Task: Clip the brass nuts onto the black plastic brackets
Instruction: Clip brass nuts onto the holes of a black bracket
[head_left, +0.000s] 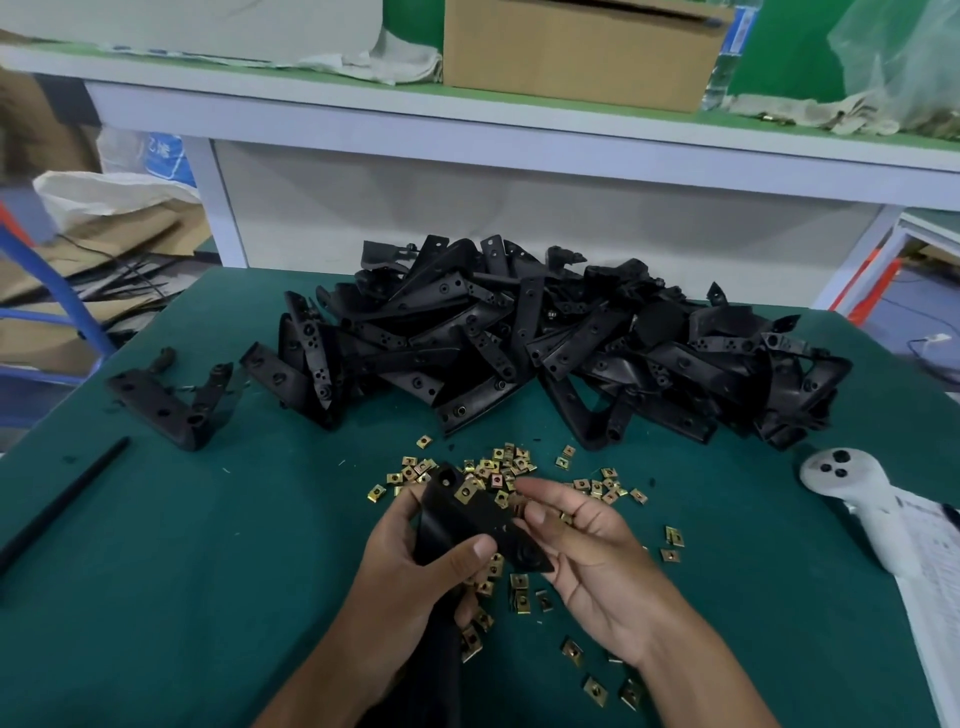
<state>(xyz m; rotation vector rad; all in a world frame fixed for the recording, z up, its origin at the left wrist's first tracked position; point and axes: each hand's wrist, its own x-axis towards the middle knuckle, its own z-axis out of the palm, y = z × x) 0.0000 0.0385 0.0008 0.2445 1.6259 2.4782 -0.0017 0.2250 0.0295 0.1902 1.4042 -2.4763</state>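
My left hand (415, 566) grips a black plastic bracket (467, 519) over the green mat, thumb across its lower face. One brass nut (466, 490) sits clipped on the bracket's upper edge. My right hand (582, 551) holds the bracket's right end, and its thumb and fingertips pinch a brass nut (517, 503) against that edge. Several loose brass nuts (498, 467) lie scattered on the mat around and under my hands. A big heap of black brackets (545, 343) fills the far middle of the table.
Two separate black brackets (171, 400) lie at the left, with a thin black rod (67, 499) nearer the edge. A white controller (862, 499) and a printed sheet (935, 582) sit at the right. A white shelf with a cardboard box (582, 52) rises behind.
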